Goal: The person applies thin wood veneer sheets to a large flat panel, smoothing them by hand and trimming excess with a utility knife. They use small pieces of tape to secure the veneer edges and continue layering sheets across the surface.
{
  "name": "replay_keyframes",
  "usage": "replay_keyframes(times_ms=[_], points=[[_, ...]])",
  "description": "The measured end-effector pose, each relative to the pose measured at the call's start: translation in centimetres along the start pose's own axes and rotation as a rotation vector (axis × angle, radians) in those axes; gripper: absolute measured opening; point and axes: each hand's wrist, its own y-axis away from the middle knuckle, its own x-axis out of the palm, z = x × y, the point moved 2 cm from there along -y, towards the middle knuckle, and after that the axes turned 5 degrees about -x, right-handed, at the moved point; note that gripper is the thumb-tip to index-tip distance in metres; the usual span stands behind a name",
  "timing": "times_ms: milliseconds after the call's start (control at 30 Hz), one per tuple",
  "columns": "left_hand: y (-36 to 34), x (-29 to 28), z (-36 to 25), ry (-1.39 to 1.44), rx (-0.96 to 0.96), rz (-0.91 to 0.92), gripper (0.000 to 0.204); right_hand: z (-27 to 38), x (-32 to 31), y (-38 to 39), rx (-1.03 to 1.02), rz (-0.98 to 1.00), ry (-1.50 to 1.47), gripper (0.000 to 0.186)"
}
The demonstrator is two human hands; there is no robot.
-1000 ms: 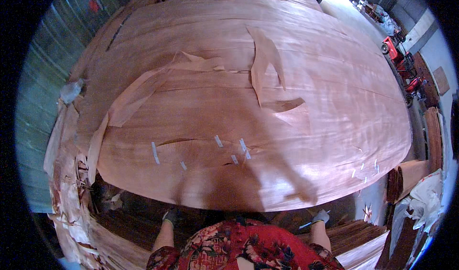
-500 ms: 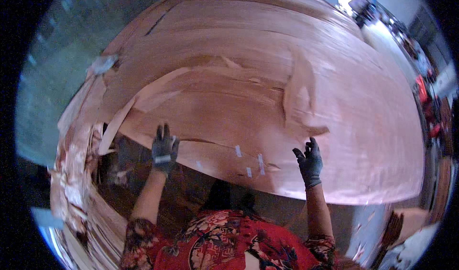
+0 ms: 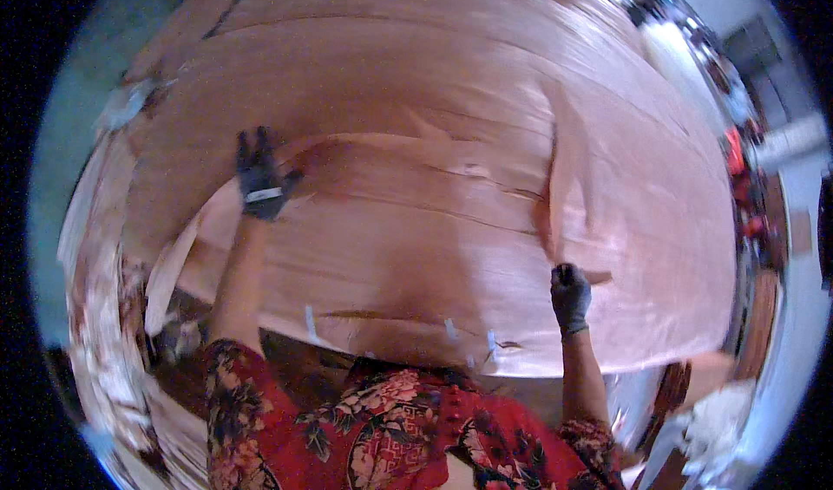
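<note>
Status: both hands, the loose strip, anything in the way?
Left hand open over wood sheet. Right hand closed on lower end of loose strip. Second strip curls beside left forearm; no obstruction seen.

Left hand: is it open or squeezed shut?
Open: the left hand has straight fingers and its thumb sticks out to the side.

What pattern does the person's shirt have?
The shirt is red with flowers, best seen in the head view.

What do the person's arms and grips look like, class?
The left grip wears a dark grey fitted glove with a white strip across its back; the right grip wears a similar dark glove. Both forearms are bare below red, dark-patterned floral fabric sleeves.
</note>
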Motion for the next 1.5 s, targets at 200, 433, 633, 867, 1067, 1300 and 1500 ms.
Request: replay_keyframes(times_ms=[200,433,633,867,1067,1300,1500], points=[[-2.8,5.0,6.9,-0.25,-0.135,0.142,0.081,-1.1,-4.5,2.1,0.497,-0.15,-0.731,0.009],[-5.2,-2.8,8.3,-0.72,-0.101,-0.089,0.072,2.9,-9.8,3.0,0.539,-0.038,-0.893,0.01],[-0.6,-2.5,-18.2,1.244,-0.328,1.141,0.054,7.1,-11.4,0.9,-0.078,0.3,-0.607,0.009],[0.3,-7.9,-38.3,1.483,-0.001,1.039,0.057,8.5,-11.4,1.4,-0.338,0.561,-0.561,0.022],[-2.0,-3.2,-35.9,1.606,-0.148,1.31,0.039,7.9,-10.3,2.1,-0.257,0.466,-0.662,0.033],[-12.9,-8.4,-25.9,0.968,0.566,1.013,0.036,4.8,-11.5,-3.5,0.022,0.112,-0.528,0.05],[-15.0,-17.4,-23.6,0.408,1.146,0.6,0.036,7.9,-12.9,-12.4,-0.47,-0.045,-0.381,0.067]])
